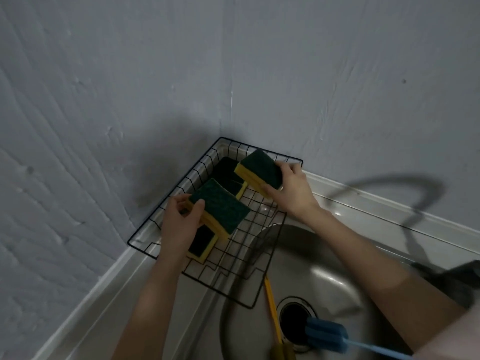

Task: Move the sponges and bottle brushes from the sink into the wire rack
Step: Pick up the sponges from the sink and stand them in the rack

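A black wire rack (265, 258) sits in the wall corner, overhanging the steel sink (324, 276). My left hand (181, 222) grips a green-and-yellow sponge (223, 206) over the rack's middle. My right hand (288, 188) holds a second such sponge (259, 170) above the rack's far end. Two more sponges lie in the rack: one at the back (228, 175), one near my left wrist (201, 244). In the sink lie a blue bottle brush (327, 333) beside the drain (296, 320) and a yellow-handled brush (272, 310).
Grey textured walls close in on the left and behind the rack. The faucet's shadow falls on the right wall, and a dark object (457, 276) sits on the sink's right edge. The steel counter rim (111, 279) runs along the left wall.
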Demonstrator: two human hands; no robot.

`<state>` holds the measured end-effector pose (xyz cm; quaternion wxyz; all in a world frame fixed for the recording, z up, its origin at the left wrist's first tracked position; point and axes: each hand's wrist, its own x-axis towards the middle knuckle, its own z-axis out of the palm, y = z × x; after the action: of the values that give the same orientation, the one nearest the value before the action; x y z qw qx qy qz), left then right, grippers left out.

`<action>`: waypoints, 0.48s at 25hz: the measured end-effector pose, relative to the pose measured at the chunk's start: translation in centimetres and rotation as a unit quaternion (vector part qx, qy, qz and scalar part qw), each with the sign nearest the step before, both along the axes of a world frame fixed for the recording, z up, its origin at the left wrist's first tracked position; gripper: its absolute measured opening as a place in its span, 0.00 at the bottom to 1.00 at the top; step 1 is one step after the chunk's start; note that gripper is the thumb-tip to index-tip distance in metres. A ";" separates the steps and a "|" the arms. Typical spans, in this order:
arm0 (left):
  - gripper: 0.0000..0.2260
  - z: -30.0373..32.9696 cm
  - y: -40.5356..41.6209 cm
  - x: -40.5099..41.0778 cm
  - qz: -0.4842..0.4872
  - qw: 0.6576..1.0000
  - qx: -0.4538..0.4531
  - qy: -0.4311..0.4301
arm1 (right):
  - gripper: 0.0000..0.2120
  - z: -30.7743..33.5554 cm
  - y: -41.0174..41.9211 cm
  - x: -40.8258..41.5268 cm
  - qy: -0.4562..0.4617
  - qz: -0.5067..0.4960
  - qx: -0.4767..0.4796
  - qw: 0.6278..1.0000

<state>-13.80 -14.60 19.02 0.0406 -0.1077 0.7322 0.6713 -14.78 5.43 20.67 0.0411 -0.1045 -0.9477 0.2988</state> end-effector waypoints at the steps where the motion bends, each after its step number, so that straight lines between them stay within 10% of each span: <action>1: 0.14 -0.4 0.0 -0.9 0.002 1.000 0.000 -0.008 | 0.31 -0.4 -0.1 -1.2 -0.001 0.003 0.007 1.000; 12: 0.13 -3.6 0.1 -6.7 0.019 0.999 0.016 -0.035 | 0.30 -4.8 -1.1 -10.6 -0.018 0.024 0.037 0.999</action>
<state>-20.45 -14.46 15.44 0.0556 -0.1445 0.7175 0.6791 -25.34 4.34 15.89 0.0202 -0.0852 -0.9609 0.2625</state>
